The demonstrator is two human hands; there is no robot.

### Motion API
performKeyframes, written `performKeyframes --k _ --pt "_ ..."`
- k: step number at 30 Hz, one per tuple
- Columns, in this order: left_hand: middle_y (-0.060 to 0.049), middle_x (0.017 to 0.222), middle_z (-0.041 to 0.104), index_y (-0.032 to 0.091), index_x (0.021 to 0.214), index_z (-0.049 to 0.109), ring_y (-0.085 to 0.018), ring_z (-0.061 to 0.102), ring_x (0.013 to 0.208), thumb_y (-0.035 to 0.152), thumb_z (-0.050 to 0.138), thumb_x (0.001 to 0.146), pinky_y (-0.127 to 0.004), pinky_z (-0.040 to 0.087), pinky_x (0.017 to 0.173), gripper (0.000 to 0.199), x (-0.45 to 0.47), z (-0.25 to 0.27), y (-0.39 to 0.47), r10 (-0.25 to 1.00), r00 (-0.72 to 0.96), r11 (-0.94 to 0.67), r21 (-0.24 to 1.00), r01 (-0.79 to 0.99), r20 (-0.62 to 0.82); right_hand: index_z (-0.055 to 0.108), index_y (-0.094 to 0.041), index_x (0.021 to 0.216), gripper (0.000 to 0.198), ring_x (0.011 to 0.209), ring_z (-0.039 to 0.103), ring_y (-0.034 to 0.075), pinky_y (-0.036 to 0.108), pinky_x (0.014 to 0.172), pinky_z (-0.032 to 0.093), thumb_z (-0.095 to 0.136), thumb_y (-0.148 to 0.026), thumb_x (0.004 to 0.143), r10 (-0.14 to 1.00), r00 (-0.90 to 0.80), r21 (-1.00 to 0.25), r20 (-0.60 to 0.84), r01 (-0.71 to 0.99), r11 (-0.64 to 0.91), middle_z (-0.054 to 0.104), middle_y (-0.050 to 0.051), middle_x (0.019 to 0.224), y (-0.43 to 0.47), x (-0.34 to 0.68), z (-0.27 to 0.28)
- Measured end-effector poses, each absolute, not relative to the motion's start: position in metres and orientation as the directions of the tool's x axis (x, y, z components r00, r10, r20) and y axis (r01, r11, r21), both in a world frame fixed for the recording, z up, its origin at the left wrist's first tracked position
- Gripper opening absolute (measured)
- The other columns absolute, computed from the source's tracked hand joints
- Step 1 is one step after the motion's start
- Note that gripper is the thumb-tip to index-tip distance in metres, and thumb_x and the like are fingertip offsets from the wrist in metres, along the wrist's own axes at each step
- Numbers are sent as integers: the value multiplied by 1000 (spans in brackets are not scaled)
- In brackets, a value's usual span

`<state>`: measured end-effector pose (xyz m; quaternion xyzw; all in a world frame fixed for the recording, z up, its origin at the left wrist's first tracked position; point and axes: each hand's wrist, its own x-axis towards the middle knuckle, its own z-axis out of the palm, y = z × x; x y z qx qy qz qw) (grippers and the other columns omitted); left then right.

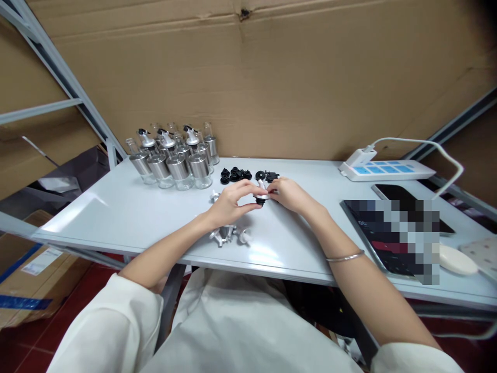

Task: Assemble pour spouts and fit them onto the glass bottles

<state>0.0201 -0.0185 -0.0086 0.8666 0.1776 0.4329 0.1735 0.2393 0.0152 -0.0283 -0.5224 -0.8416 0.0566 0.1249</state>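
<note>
Between my two hands, just above the table, is a pourer cap (261,198) with a silver top and a black ribbed stopper underneath. My left hand (235,201) pinches it from the left, thumb low by the stopper and fingers at the silver rim. The fingertips of my right hand (289,194) close on its right side near the spout. Several silver pourer tops (224,234) lie on the table below my left wrist, one more partly behind that hand. Behind my hands sit black stoppers (235,174) and small black parts (272,177).
Glass bottles with steel sleeves (179,168) stand grouped at the back left, three topped with pourers. On the right are a power strip (388,170) with a plugged-in white cable, a phone (444,228), a tablet (368,235) and a cream oval object (458,260). Cardboard (272,88) walls the back.
</note>
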Motion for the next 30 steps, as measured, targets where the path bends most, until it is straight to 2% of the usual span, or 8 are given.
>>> performKeyframes --k 8,15,19,22,26,30 --pt "-7 95 66 16 106 64 -15 64 89 25 65 82 -30 52 81 25 20 -8 -18 440 563 -886 440 147 699 71 -15 82 17 78 59 21 27 68 39 54 -11 78 897 -408 -208 170 875 438 69 11 82 6 229 -20" --pt "-7 96 66 18 107 64 -14 64 88 24 64 82 -30 53 81 26 20 -8 -18 437 560 -889 435 146 704 65 -16 77 10 72 59 20 26 65 38 56 -14 77 894 -394 -312 213 840 444 68 9 80 1 227 -15" --pt "-7 97 65 18 108 64 -15 64 89 25 64 82 -30 53 81 27 20 -8 -18 437 564 -890 427 159 700 60 -17 72 5 71 57 18 26 65 38 56 -15 74 881 -365 -448 300 762 468 66 7 78 -4 222 -6" --pt "-7 96 65 18 108 64 -15 64 89 25 64 83 -30 53 82 26 20 -8 -18 439 573 -888 430 162 692 58 -18 71 2 65 53 15 26 62 38 57 -19 72 899 -275 -587 342 684 433 64 3 71 -7 221 0" --pt "-8 99 65 17 108 63 -15 64 95 24 61 84 -30 52 86 24 19 -8 -18 426 595 -896 410 172 681 58 -18 72 10 54 46 11 26 57 37 60 -28 70 928 -136 -768 346 527 364 55 -2 59 -8 224 4" --pt "-10 106 65 16 106 63 -16 63 102 21 59 86 -31 51 90 22 18 -7 -18 404 614 -907 383 175 678 57 -18 72 19 55 51 11 27 58 41 68 -33 65 945 -89 -888 314 325 325 58 -2 60 -11 226 13"
